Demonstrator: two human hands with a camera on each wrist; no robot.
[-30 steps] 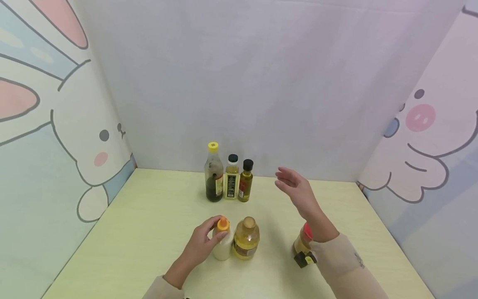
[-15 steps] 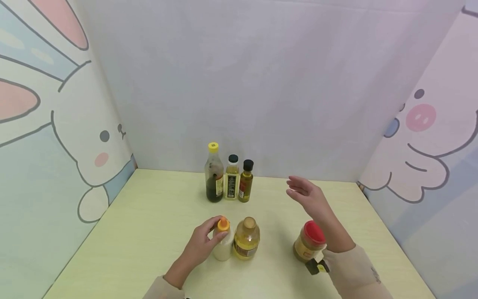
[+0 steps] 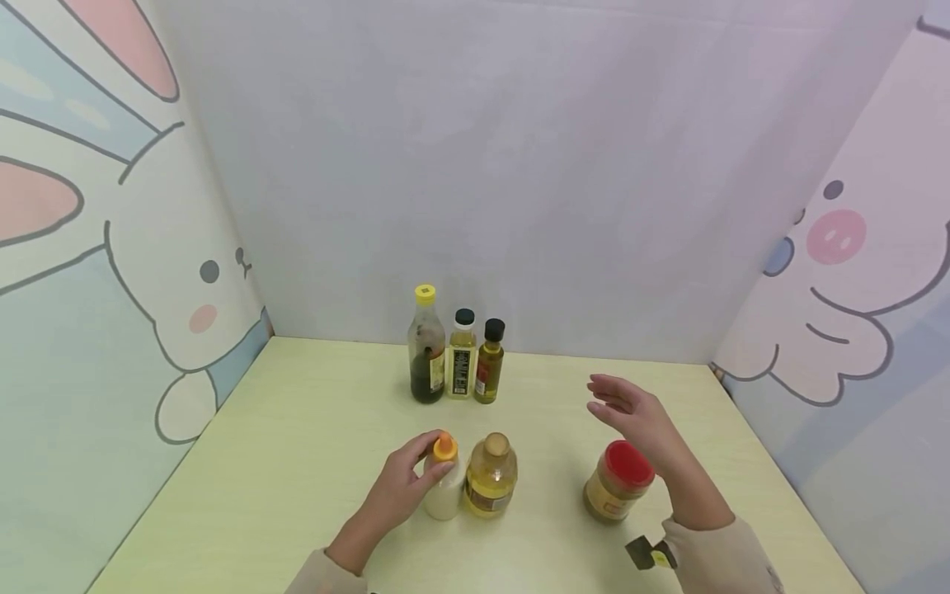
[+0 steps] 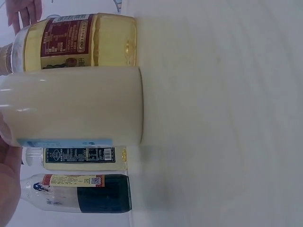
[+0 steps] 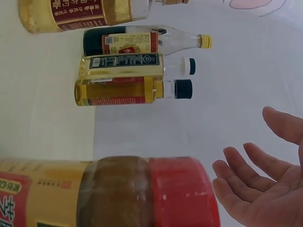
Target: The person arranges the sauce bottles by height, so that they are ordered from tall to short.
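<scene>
My left hand (image 3: 399,483) holds a creamy-white squeeze bottle (image 3: 443,500) near its top, thumb and fingers on either side below the orange nozzle cap (image 3: 445,446). The bottle is upright on the table, and a rounder bottle of yellow oil (image 3: 490,487) stands close at its right. My right hand (image 3: 637,419) is in the air with nothing in it, its fingers loosely bent. Below it stands a brown jar (image 3: 609,492) with a red lid (image 3: 629,464). In the right wrist view the jar's lid (image 5: 183,191) overlaps the fingertips.
At the back of the table (image 3: 319,412) stand a tall dark sauce bottle (image 3: 426,371) with a yellow cap, a square oil bottle (image 3: 462,371) and a small oil bottle (image 3: 488,371) with a black cap. A white backdrop (image 3: 475,165) and cartoon-printed side walls enclose the table.
My right hand has moved right and back toward me, above the jar, uncovering most of its red lid. The left hand and the bottles have stayed put.
</scene>
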